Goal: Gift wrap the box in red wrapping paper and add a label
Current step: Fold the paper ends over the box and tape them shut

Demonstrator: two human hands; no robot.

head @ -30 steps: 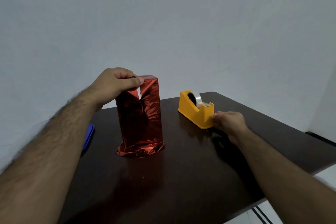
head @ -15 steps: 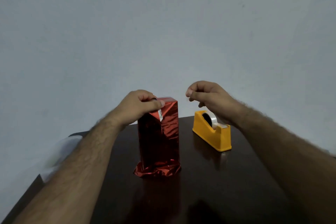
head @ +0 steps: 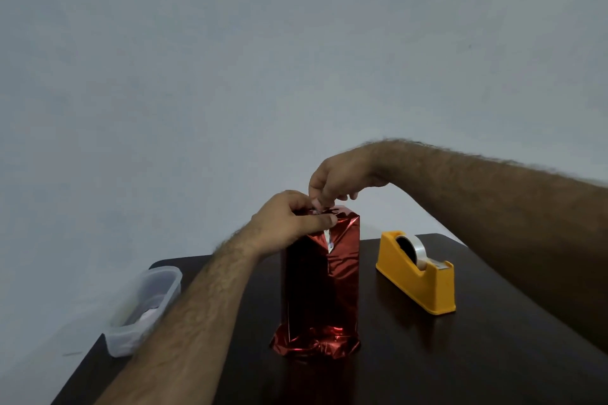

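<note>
Box (head: 320, 279), sheathed in red wrapping paper, stands upright mid-desk; bottom folds look crumpled, no label visible. Left hand (head: 289, 220) pinches the top fold; right hand (head: 335, 179) pinches something small above. Tape dispenser (head: 416, 276) at three o'clock.

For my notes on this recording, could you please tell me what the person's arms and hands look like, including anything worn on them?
Both forearms are bare and hairy, with no sleeves in view. The left hand and the right hand wear no gloves, and no rings, watch or bracelets show on the fingers or wrists. No markings are visible on either arm.
</note>
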